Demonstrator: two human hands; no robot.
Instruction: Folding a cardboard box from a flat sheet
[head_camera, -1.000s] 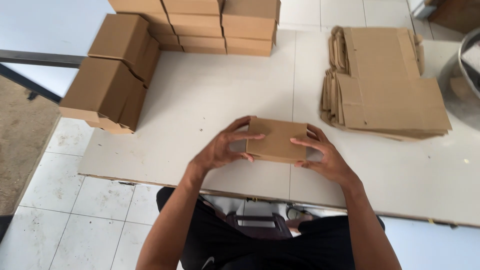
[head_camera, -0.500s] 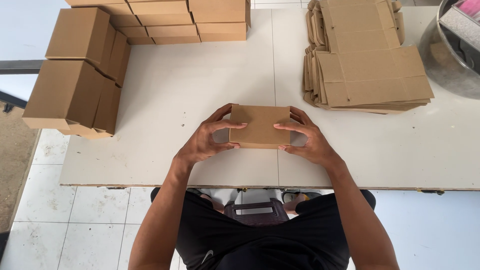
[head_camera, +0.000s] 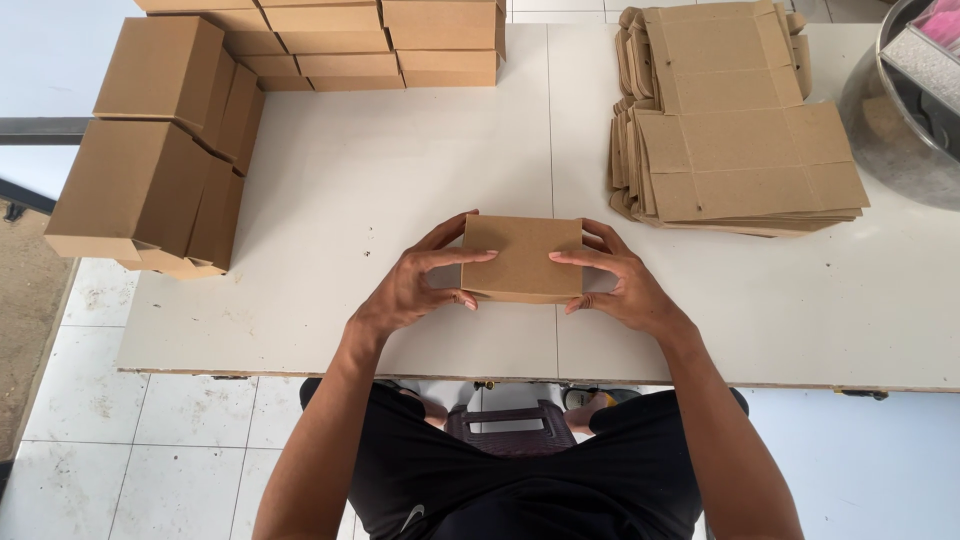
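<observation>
Both hands, left and right, grip a small brown cardboard box pinched between them over the white table

A packing workshop: stacked folded cartons and flat cardboard blanks crowd a white worktable.

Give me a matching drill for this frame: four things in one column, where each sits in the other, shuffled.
Things:
1. small folded box
2. stack of flat blanks
3. leaning assembled boxes
4. grey round tub

Places:
A. far right edge of the table
B. left edge of the table
C. between left hand and right hand
D. right of centre, lying flat

Pairs: 1-C, 2-D, 3-B, 4-A
</observation>
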